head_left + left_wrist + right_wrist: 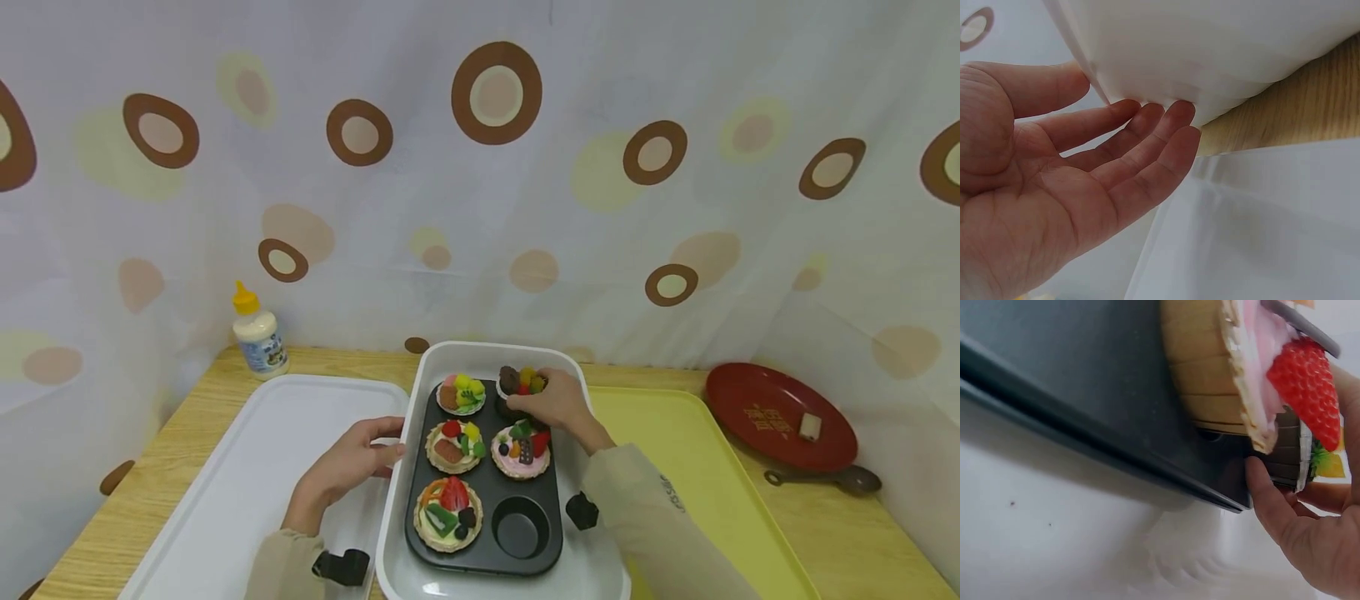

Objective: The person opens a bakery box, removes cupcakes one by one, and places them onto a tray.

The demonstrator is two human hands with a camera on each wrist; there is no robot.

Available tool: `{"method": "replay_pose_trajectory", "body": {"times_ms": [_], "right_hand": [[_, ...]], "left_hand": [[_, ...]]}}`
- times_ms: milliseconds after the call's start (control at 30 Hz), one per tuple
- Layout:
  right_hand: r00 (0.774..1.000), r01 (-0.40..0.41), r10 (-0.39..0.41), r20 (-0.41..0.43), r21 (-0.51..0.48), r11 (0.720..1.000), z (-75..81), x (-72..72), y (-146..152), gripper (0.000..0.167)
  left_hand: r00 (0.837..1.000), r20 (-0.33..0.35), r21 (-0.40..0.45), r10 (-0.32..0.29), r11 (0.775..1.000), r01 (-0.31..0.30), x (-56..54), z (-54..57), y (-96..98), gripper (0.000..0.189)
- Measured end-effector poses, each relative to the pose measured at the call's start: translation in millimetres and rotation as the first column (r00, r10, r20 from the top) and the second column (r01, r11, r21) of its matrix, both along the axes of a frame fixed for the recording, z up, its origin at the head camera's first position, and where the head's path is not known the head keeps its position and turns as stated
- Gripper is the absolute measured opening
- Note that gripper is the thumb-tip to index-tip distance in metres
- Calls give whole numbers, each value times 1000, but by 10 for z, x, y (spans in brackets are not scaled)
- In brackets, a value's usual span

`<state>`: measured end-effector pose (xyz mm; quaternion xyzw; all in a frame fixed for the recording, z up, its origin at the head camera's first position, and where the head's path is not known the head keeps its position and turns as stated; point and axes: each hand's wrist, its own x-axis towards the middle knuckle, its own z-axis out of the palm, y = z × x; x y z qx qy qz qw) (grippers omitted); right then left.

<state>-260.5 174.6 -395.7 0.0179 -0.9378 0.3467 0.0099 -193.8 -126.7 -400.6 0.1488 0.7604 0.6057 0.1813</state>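
In the head view my right hand (557, 403) grips a dark brown fruit tart (509, 381) at the far right cup of a black muffin pan (487, 533). Its thumb and fingers close round the tart's side, which the right wrist view also shows, beside a pink tart (1210, 369) topped with a strawberry. Three more fruit tarts fill the pan's left column, among them a strawberry and kiwi tart (448, 512). The pan lies in a deep white tub (397, 500). My left hand (1079, 181) touches the tub's outer left wall with loosely bent fingers, thumb near the rim.
A white tray (247, 483) lies left of the tub, a yellow tray (675, 450) right of it. A squeeze bottle (260, 337) with a yellow cap stands at the back left. At right sit a red plate (780, 408) with a small pale block and a dark spoon (825, 478).
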Motion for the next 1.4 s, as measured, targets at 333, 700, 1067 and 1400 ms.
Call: {"method": "replay_pose_trajectory", "body": {"times_ms": [333, 700, 1067, 1400], "right_hand": [[988, 53, -6, 155, -305, 951, 224, 30, 73, 50], [980, -36, 107, 166, -380, 924, 529, 80, 208, 58], [985, -61, 111, 130, -339, 939, 757, 148, 478, 61], [986, -35, 82, 145, -299, 954, 732, 177, 867, 60]], "left_hand": [[1000, -11, 3, -7, 1000, 7, -8, -14, 3, 48], [1000, -8, 5, -14, 1000, 14, -12, -44, -6, 49], [1000, -4, 9, -6, 1000, 6, -3, -19, -12, 49], [1000, -6, 16, -18, 1000, 18, -15, -38, -15, 50]]}}
